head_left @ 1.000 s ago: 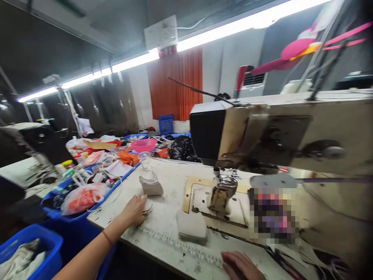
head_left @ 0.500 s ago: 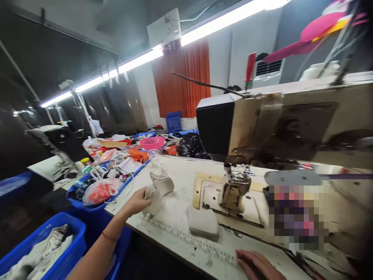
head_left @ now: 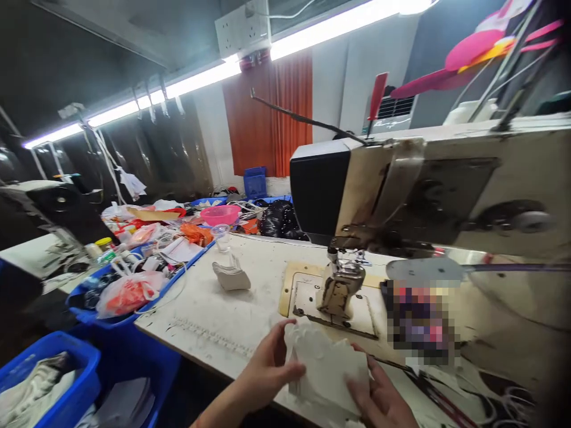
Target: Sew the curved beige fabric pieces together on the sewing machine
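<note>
Between my two hands, low over the front of the table (head_left: 196, 309), is a stack of off-white fabric pieces (head_left: 323, 368). My left hand (head_left: 272, 362) grips its left side, thumb across the face. On the right side my right hand (head_left: 379, 392) closes on it, its fingers partly blurred. Another stack of off-white pieces (head_left: 232, 276) stands on the table farther back to the left. Just beyond my hands is the sewing machine's needle post (head_left: 341, 291), with no fabric on it.
The sewing machine head (head_left: 428, 184) spans the right. Blue bins (head_left: 49, 368) with cloth stand at lower left. A crate of bags (head_left: 134, 291) adjoins the table's left edge, and a clear cup (head_left: 220, 235) sits at the back corner. Scissors (head_left: 437, 398) lie at right.
My left hand has come rightward from the far-left pieces to the front of the table. Both hands now hold a stack; my right hand was empty before. The view has shifted right.
</note>
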A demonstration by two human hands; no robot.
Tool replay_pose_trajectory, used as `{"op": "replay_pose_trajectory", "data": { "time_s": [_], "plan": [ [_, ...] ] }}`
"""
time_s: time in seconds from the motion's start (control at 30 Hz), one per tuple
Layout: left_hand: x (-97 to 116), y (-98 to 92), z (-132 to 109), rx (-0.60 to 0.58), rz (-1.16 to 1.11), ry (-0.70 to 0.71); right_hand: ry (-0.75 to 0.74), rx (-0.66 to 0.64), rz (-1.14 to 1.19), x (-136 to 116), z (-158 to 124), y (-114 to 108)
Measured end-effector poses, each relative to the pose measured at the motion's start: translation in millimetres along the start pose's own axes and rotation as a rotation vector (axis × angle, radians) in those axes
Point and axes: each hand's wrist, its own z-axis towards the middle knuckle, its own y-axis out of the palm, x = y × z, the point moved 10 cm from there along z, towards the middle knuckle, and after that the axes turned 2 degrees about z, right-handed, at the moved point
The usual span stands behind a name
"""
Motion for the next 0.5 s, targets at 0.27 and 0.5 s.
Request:
{"op": "replay_pose_trajectory", "data": {
  "time_s": [0.27,0.5],
  "plan": [
    [-29.1,2.2,48.0,-0.020,1.126,0.160,-0.286,0.536,-0.613,-13.3,24.0,-120.5],
    [-24.3,-13.3,37.1,0.005,1.074,0.213,-0.278,0.350,-0.724,-1.7,36.9,-88.2]
  ]
}}
